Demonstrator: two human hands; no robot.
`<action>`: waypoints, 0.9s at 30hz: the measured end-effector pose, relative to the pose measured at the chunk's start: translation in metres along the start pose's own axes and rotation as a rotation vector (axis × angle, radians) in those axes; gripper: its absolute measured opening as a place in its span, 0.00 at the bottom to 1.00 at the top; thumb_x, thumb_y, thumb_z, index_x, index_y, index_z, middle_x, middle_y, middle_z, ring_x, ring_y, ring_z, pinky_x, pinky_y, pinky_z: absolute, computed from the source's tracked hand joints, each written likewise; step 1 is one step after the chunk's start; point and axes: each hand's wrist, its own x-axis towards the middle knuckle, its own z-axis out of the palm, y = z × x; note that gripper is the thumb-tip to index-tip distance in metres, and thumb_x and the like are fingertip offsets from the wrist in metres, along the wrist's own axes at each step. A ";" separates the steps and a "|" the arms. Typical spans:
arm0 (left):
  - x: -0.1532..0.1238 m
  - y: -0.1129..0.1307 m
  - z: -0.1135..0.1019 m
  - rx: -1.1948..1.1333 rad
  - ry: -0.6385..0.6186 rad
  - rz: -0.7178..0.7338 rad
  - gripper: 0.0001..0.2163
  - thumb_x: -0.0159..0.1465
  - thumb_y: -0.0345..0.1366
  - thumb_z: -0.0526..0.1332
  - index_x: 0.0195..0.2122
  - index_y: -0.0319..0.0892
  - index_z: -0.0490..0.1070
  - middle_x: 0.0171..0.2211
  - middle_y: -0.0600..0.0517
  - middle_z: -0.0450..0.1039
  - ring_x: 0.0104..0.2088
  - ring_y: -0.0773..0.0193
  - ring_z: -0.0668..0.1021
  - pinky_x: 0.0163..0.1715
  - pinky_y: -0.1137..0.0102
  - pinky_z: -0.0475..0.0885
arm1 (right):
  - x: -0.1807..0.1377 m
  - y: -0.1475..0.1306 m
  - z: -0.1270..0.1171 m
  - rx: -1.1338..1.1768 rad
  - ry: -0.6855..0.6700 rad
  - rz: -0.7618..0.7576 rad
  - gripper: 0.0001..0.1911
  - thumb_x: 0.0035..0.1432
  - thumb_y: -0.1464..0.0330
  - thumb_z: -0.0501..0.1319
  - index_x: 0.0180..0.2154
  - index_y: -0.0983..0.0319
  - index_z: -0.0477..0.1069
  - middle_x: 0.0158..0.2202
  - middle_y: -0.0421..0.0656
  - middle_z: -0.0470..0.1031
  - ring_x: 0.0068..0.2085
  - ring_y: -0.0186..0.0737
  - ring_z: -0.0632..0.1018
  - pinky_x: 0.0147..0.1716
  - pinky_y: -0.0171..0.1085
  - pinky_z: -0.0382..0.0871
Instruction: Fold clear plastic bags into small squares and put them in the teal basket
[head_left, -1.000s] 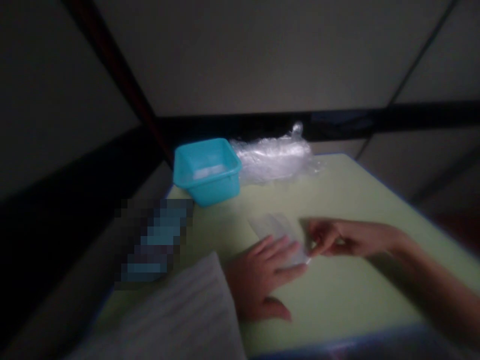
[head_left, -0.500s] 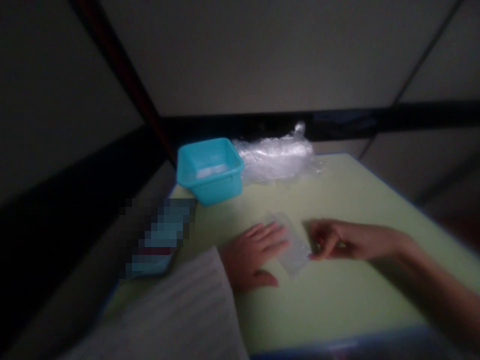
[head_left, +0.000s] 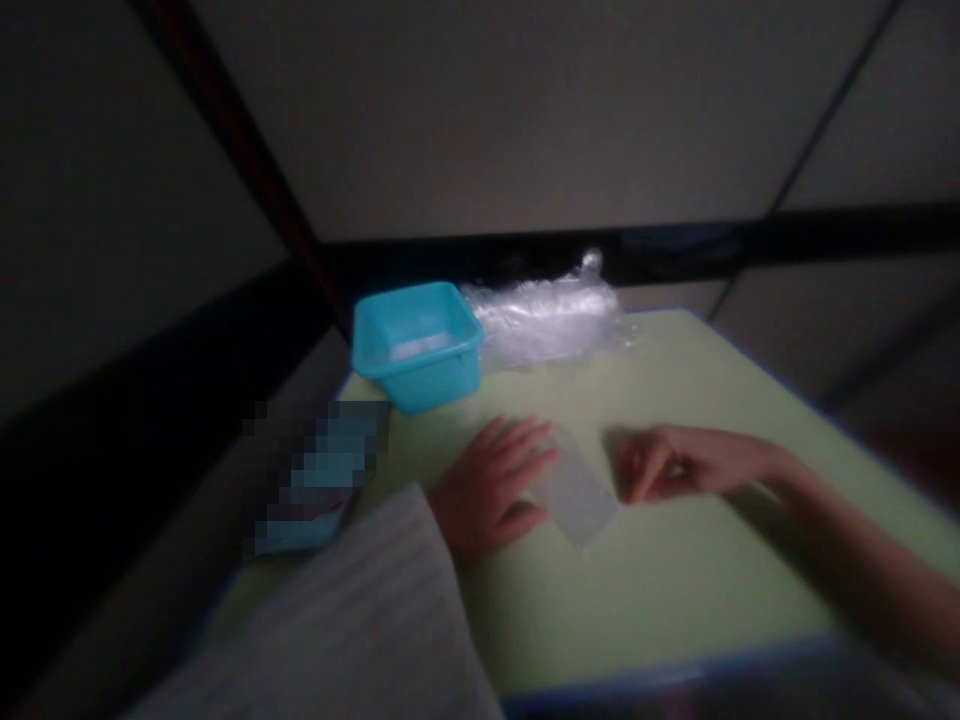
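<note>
A small, flat, clear plastic bag [head_left: 581,500] lies slanted on the pale yellow-green tabletop. My left hand [head_left: 495,485] rests flat with its fingers spread, the fingertips over the bag's upper left edge. At the bag's right corner, my right hand [head_left: 664,465] is closed, thumb and forefinger pinched together. Its fingertips meet the corner; how much of the film lies between them is blurred. A grey ribbed sleeve [head_left: 360,610] covers my left forearm.
A turquoise plastic basket [head_left: 431,375] with something whitish inside stands at the table's back left. Beside it lies a crumpled heap of clear plastic [head_left: 551,320]. A pixelated bluish object [head_left: 322,480] sits by the left edge. Blue edging rims the table [head_left: 675,600].
My left hand has slid slightly up and left over the bag. My right hand has shifted a little upward at the corner, which now looks flatter. The view has moved slightly.
</note>
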 end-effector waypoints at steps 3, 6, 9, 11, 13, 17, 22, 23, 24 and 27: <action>0.003 0.029 0.001 -0.080 0.070 0.049 0.18 0.63 0.42 0.54 0.52 0.41 0.66 0.59 0.46 0.61 0.61 0.57 0.60 0.61 0.56 0.48 | 0.000 0.004 -0.004 0.021 -0.001 0.030 0.11 0.57 0.68 0.61 0.40 0.66 0.77 0.36 0.48 0.75 0.37 0.37 0.74 0.38 0.36 0.68; 0.007 0.051 0.001 -0.119 0.007 0.039 0.16 0.63 0.40 0.55 0.52 0.42 0.66 0.56 0.47 0.65 0.59 0.59 0.62 0.60 0.57 0.51 | 0.001 0.005 -0.004 0.015 0.011 0.049 0.11 0.57 0.68 0.61 0.39 0.66 0.77 0.37 0.48 0.76 0.38 0.39 0.75 0.38 0.37 0.68; 0.009 0.058 0.003 -0.120 -0.023 0.028 0.15 0.64 0.38 0.55 0.51 0.43 0.67 0.56 0.48 0.65 0.58 0.59 0.64 0.59 0.57 0.53 | 0.001 0.004 -0.003 0.014 0.022 0.059 0.10 0.56 0.69 0.61 0.38 0.66 0.78 0.36 0.48 0.76 0.37 0.38 0.75 0.38 0.36 0.68; 0.010 0.057 0.004 -0.112 -0.035 0.025 0.14 0.64 0.37 0.55 0.51 0.45 0.67 0.56 0.49 0.65 0.58 0.60 0.64 0.59 0.56 0.54 | 0.001 0.003 -0.003 0.014 0.021 0.067 0.10 0.56 0.69 0.61 0.38 0.66 0.78 0.35 0.47 0.77 0.36 0.37 0.76 0.36 0.35 0.68; 0.010 0.054 0.005 -0.103 -0.056 0.018 0.14 0.64 0.36 0.55 0.51 0.45 0.67 0.57 0.50 0.65 0.58 0.60 0.64 0.59 0.56 0.54 | 0.001 0.001 -0.003 0.013 0.018 0.066 0.10 0.56 0.70 0.61 0.38 0.66 0.77 0.35 0.46 0.77 0.35 0.36 0.75 0.35 0.34 0.68; 0.010 0.049 0.005 -0.092 -0.082 0.023 0.13 0.65 0.35 0.54 0.50 0.47 0.69 0.57 0.50 0.64 0.58 0.59 0.64 0.59 0.56 0.55 | 0.001 -0.002 -0.003 0.013 0.029 0.052 0.09 0.56 0.71 0.61 0.38 0.66 0.77 0.35 0.46 0.77 0.36 0.37 0.76 0.35 0.34 0.69; 0.010 0.044 0.003 -0.089 -0.095 0.054 0.14 0.64 0.36 0.55 0.51 0.47 0.68 0.58 0.49 0.63 0.59 0.58 0.63 0.58 0.56 0.57 | 0.006 -0.008 0.005 -0.101 0.125 -0.008 0.07 0.57 0.71 0.60 0.33 0.67 0.76 0.32 0.46 0.76 0.33 0.35 0.75 0.33 0.34 0.68; 0.010 0.044 0.002 -0.087 -0.089 0.061 0.14 0.64 0.36 0.55 0.51 0.47 0.67 0.58 0.49 0.63 0.59 0.58 0.63 0.58 0.57 0.57 | 0.007 -0.010 0.007 -0.149 0.138 -0.027 0.07 0.58 0.70 0.59 0.33 0.66 0.76 0.32 0.45 0.75 0.33 0.34 0.75 0.32 0.33 0.67; 0.010 0.043 0.001 -0.083 -0.076 0.064 0.15 0.64 0.36 0.55 0.52 0.46 0.67 0.58 0.49 0.63 0.59 0.59 0.63 0.58 0.58 0.58 | 0.008 -0.012 0.010 -0.213 0.139 -0.048 0.08 0.58 0.70 0.59 0.32 0.66 0.75 0.31 0.45 0.75 0.33 0.34 0.74 0.33 0.33 0.66; 0.010 0.040 -0.002 -0.055 -0.007 0.024 0.14 0.64 0.35 0.53 0.49 0.42 0.69 0.54 0.47 0.67 0.56 0.59 0.67 0.55 0.62 0.63 | 0.009 -0.021 0.018 -0.527 0.122 -0.103 0.09 0.61 0.69 0.57 0.31 0.63 0.74 0.30 0.43 0.73 0.34 0.35 0.72 0.36 0.37 0.63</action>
